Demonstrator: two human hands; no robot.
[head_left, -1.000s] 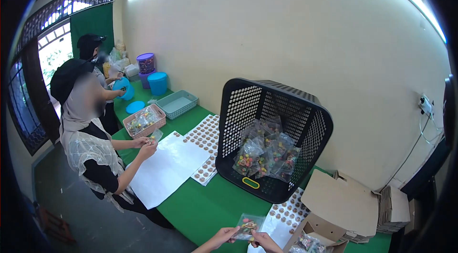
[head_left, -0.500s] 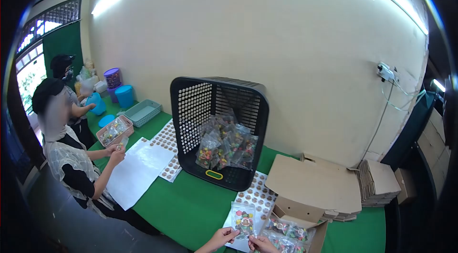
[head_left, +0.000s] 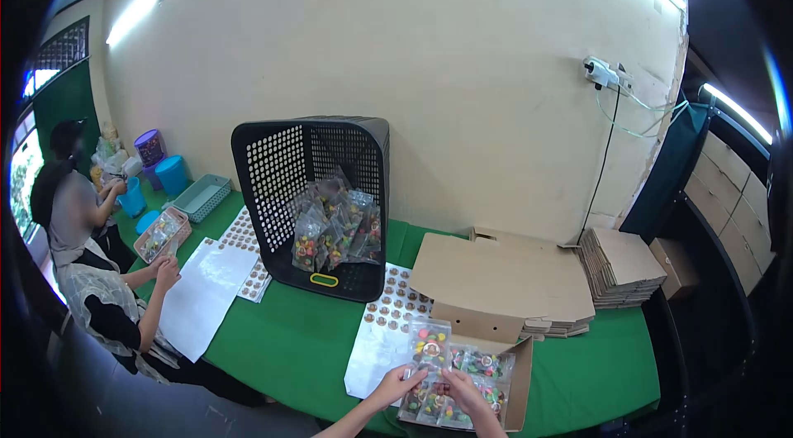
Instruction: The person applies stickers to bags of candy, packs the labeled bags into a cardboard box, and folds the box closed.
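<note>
Half closed, the left hand (head_left: pixel 398 386) and right hand (head_left: pixel 465 392) pinch the lower edge of a sweets packet (head_left: pixel 439 334), apparently keeping its round label (head_left: pixel 431 349) in sight above the carton (head_left: pixel 519 388) beneath them.

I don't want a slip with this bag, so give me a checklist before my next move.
1. Left hand gripping the held bag: ok.
2. Right hand gripping it too: ok.
3. Round sticker on its front: ok.
4. Bag sealed shut: cannot tell.
5. Room left in the open box: cannot tell; hands and bag hide part.
6. Black basket emptied: not ok, many bags inside.
</note>
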